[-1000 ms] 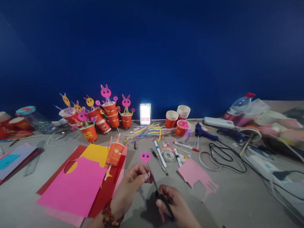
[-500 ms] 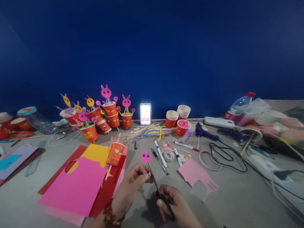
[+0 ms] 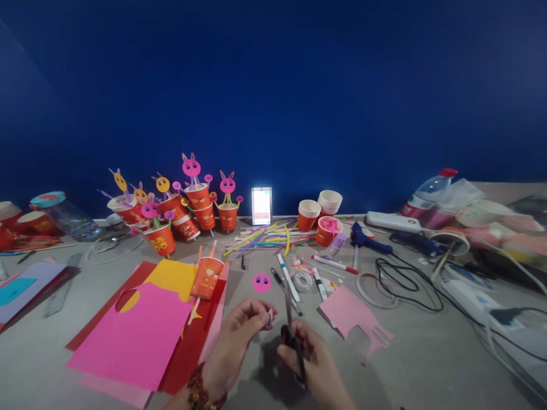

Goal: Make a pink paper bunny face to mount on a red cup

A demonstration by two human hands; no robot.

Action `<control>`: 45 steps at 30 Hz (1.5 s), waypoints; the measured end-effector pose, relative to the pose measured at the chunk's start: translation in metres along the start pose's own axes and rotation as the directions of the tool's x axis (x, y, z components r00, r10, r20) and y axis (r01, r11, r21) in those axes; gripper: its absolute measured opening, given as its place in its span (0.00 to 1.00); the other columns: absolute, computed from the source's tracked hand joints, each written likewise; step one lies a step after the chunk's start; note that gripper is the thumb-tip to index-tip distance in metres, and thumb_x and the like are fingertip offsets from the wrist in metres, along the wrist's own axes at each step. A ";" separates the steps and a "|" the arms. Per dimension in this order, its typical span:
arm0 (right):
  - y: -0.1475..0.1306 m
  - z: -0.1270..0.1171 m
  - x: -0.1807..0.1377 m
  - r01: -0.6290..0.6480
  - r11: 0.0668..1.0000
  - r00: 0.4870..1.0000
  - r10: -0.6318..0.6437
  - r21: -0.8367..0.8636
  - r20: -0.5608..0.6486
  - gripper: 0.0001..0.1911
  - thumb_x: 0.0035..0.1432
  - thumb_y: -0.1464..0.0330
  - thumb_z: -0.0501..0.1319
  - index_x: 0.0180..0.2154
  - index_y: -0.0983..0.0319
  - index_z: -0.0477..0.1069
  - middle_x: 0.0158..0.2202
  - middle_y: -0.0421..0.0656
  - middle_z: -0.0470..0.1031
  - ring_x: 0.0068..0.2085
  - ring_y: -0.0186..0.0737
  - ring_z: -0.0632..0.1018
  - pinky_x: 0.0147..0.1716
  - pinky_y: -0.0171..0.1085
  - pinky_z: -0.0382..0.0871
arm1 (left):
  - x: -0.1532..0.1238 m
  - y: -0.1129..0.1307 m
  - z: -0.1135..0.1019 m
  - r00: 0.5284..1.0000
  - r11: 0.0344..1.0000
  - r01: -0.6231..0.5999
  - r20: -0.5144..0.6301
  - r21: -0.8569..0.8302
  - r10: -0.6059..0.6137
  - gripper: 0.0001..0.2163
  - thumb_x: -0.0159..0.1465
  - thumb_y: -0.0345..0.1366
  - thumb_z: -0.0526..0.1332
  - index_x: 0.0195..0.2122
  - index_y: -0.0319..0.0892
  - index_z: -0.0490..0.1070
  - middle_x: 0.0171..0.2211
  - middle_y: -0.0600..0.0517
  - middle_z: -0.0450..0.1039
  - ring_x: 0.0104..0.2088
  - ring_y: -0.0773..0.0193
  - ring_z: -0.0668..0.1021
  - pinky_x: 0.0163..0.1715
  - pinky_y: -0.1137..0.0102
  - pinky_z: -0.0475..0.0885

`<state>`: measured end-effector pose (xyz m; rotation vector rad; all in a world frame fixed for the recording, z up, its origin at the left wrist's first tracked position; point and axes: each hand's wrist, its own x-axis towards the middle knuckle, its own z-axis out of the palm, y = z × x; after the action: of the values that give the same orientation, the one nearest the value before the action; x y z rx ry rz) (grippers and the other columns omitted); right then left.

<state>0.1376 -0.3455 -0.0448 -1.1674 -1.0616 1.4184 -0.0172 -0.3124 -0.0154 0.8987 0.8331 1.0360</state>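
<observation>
Between its thumb and fingertips, my left hand (image 3: 247,325) pinches a small pink paper piece (image 3: 270,318), partly hidden by the fingers. Scissors (image 3: 290,318) with black handles are gripped in my right hand (image 3: 309,353), fingers through the loops, blades pointing up and away. The blades are apart from the pink piece, a little to its right. A round pink paper face (image 3: 262,282) with two eyes lies on the table just beyond my left hand. Right of my right hand lies a cut light pink sheet (image 3: 349,313).
Coloured paper sheets (image 3: 126,342) and an orange paper cup (image 3: 207,277) lie on the left. Decorated cups (image 3: 197,198) stand behind them. Markers (image 3: 288,276), tape (image 3: 302,280), a blue glue gun (image 3: 368,240) and black cables (image 3: 406,278) spread to the right. Coloured sticks (image 3: 265,236) lie at the back.
The scissors have moved right, away from the pink piece in my left hand, and their blades now point more upright. My left hand stays almost in place.
</observation>
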 end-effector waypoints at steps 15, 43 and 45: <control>0.001 0.023 0.008 0.187 0.979 0.961 -0.166 0.077 -0.223 0.18 0.46 0.58 0.72 0.32 0.61 0.70 0.27 0.38 0.72 0.26 0.34 0.71 0.25 0.31 0.67 | -0.007 -0.014 0.008 0.996 0.995 -0.084 -0.034 -0.061 0.082 0.04 0.59 0.34 0.65 0.30 0.41 0.70 0.37 0.50 0.70 0.41 0.60 0.73 0.44 0.68 0.67; 0.015 0.002 -0.022 -0.122 0.988 0.963 0.093 0.100 0.253 0.30 0.45 0.42 0.67 0.28 0.59 0.58 0.20 0.30 0.58 0.19 0.27 0.61 0.19 0.27 0.60 | -0.005 0.006 0.002 0.972 0.960 -0.225 0.108 0.168 0.208 0.08 0.63 0.34 0.60 0.27 0.42 0.64 0.34 0.50 0.70 0.38 0.60 0.71 0.39 0.67 0.64; 0.017 0.002 -0.022 -0.132 0.986 0.964 0.103 0.106 0.246 0.31 0.43 0.42 0.67 0.27 0.59 0.58 0.19 0.30 0.57 0.18 0.26 0.61 0.17 0.27 0.59 | -0.005 0.005 0.003 0.977 0.965 -0.207 0.091 0.163 0.195 0.08 0.63 0.34 0.60 0.27 0.42 0.64 0.32 0.51 0.69 0.36 0.60 0.71 0.38 0.68 0.64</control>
<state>0.1342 -0.3695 -0.0585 -1.0025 -1.0672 1.7268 -0.0177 -0.3166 -0.0089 1.1812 0.7883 1.1107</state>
